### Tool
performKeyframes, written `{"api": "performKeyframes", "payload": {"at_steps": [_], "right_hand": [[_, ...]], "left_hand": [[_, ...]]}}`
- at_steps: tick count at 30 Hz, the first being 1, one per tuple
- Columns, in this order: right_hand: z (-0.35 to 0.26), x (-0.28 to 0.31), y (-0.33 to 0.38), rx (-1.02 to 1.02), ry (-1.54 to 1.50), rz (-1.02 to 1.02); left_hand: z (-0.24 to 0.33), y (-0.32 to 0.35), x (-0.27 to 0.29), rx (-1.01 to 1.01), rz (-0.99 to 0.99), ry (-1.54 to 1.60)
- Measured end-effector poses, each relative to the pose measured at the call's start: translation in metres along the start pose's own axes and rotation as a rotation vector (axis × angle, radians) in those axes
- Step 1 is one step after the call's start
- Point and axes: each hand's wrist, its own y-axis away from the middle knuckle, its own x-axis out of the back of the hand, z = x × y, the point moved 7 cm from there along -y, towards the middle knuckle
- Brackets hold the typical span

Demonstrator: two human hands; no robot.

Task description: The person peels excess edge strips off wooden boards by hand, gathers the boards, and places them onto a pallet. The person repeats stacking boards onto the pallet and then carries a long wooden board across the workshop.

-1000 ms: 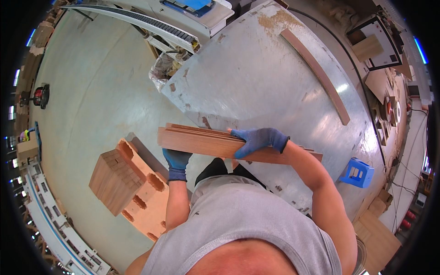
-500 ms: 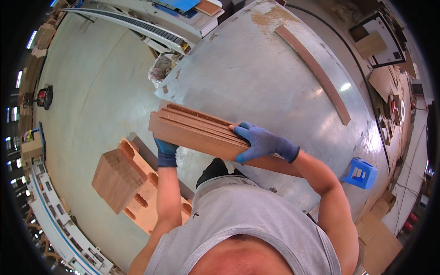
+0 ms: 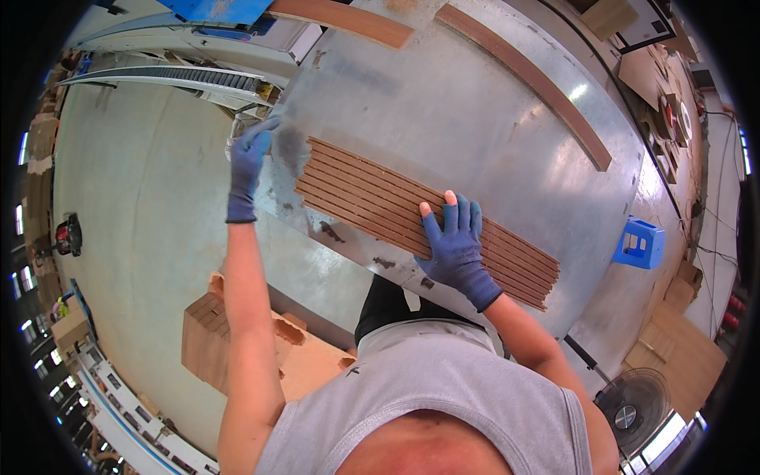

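Several brown wooden strips (image 3: 364, 190) lie side by side on the grey metal table (image 3: 380, 103), close to its near edge, with dark gaps between them and uneven ends. My right hand (image 3: 457, 245), in a blue glove with bare fingertips showing, rests on the strips right of their middle, fingers spread. Off the left end of the strips, my left hand (image 3: 249, 162) is raised beside the table's left corner. It is gloved too, its fingers stretched out and nothing visible in it.
A long brown strip (image 3: 526, 75) lies across the far right of the table; another strip (image 3: 348, 20) reaches over its far edge. A blue plastic stool (image 3: 640, 244) is at right, a fan (image 3: 625, 416) at lower right. Stacked boards (image 3: 202, 348) sit on a pallet at lower left.
The bundle of strips, held between both hands before, now lies on the table. My left hand has let go and moved up and left; my right hand has stayed on the strips.
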Motion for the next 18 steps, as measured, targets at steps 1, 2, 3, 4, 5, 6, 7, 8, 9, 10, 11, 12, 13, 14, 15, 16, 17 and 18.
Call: {"api": "performKeyframes", "payload": {"at_steps": [1,2,3,4,5,6,7,8,9,10,11,12,13,14,15,16,17,18], "right_hand": [[-0.003,-0.002,-0.003,0.001,0.007,-0.010],[-0.002,-0.004,-0.005,-0.005,0.022,-0.017],[0.000,-0.008,-0.003,-0.031,0.013,-0.054],[0.001,-0.008,-0.003,-0.036,0.015,-0.051],[-0.001,-0.009,-0.002,-0.036,0.009,-0.048],[-0.003,-0.010,-0.002,-0.037,0.002,-0.046],[-0.003,-0.010,-0.001,-0.042,0.004,-0.045],[-0.002,-0.010,-0.001,-0.045,0.007,-0.055],[-0.002,-0.011,0.000,-0.049,0.009,-0.065],[-0.002,-0.009,-0.002,-0.049,0.006,-0.065],[-0.002,-0.007,-0.002,-0.052,0.001,-0.073],[-0.002,-0.004,-0.002,-0.055,-0.004,-0.082],[-0.001,-0.001,-0.001,-0.059,-0.008,-0.083],[0.001,0.002,0.000,-0.073,0.004,-0.098],[0.004,0.003,0.001,-0.087,0.015,-0.115],[0.007,0.004,0.003,-0.091,0.011,-0.117],[0.009,0.004,0.006,-0.093,0.021,-0.130],[0.012,0.004,0.009,-0.094,0.031,-0.143]], "left_hand": [[0.004,0.006,-0.010,-0.072,0.022,0.005],[0.009,0.007,-0.023,-0.151,0.036,0.016],[0.007,0.005,-0.036,-0.081,-0.009,0.000],[0.011,0.007,-0.047,-0.084,-0.014,0.001],[0.006,0.013,-0.054,0.017,0.000,0.172],[0.001,0.016,-0.060,0.025,-0.043,0.291],[0.002,0.016,-0.071,0.038,-0.090,0.413],[0.003,0.019,-0.075,0.039,-0.096,0.414],[0.007,0.026,-0.077,-0.015,-0.080,0.284],[0.012,0.031,-0.076,-0.069,-0.059,0.150],[0.009,0.032,-0.077,-0.060,-0.086,0.187],[0.009,0.034,-0.076,-0.058,-0.086,0.183],[0.007,0.036,-0.079,-0.023,-0.097,0.296],[0.006,0.039,-0.081,0.013,-0.109,0.409],[0.007,0.041,-0.081,0.016,-0.112,0.406],[0.008,0.045,-0.081,0.014,-0.126,0.428],[0.009,0.049,-0.081,0.011,-0.140,0.450],[0.008,0.053,-0.082,0.016,-0.143,0.449]]}}
